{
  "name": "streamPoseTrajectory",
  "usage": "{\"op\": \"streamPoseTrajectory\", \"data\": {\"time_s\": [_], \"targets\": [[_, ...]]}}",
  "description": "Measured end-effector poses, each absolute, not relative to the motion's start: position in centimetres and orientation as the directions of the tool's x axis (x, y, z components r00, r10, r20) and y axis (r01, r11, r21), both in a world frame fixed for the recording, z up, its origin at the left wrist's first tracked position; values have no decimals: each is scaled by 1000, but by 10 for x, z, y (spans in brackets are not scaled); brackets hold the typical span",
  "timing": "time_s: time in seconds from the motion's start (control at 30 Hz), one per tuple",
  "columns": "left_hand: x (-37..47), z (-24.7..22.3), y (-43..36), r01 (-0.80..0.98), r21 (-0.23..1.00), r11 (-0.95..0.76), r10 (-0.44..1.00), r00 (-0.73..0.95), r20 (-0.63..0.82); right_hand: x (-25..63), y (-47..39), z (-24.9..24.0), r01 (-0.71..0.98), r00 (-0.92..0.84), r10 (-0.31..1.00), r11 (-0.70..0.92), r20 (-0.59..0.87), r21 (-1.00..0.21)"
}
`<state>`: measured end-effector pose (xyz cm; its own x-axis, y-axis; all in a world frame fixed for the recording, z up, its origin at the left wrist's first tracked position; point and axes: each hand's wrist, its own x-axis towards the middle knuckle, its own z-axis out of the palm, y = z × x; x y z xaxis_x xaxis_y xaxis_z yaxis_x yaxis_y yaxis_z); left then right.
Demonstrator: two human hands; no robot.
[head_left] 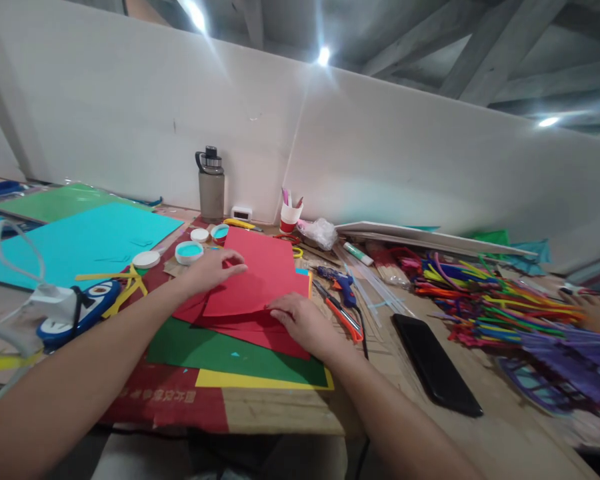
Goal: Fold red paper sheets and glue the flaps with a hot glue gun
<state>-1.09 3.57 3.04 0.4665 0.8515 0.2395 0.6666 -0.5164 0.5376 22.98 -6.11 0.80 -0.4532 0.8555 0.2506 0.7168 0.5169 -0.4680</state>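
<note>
Blurred pipe cleaners beyond hands

The red paper sheet looks matt and smooth, as do the green paper sheet and yellow paper sheet under it. The desk is bare, grainy wood. The phone to the right is glossy black. The far water bottle looks like translucent plastic. The pipe cleaners look fuzzy.

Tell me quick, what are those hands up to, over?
Left hand flat on red paper. Right hand pressing its near edge. Glue gun, cutter close beside right hand.
</note>
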Motion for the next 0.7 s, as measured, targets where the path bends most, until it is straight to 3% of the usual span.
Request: {"op": "streamPoseTrajectory", "data": {"time_s": [0.1,0.23,0.33,0.47,0.7], "targets": [[-9,36,25,454,792,-408,747,665,4,235,-60,11,768,-371,900,435,228,-470],[-13,42,17,268,922,-279,612,789,-44,245,-55,13,775,-260,939,341,224,-531],[-15,47,15,337,849,-406,520,850,-89,250,-52,12,764,-198,958,285,210,-579],[-10,47,13,457,611,-647,491,862,-125,253,-49,10,778,-201,961,274,190,-566],[0,39,9,435,516,-738,487,873,-40,260,-50,14,754,-250,958,285,142,-591]]}}
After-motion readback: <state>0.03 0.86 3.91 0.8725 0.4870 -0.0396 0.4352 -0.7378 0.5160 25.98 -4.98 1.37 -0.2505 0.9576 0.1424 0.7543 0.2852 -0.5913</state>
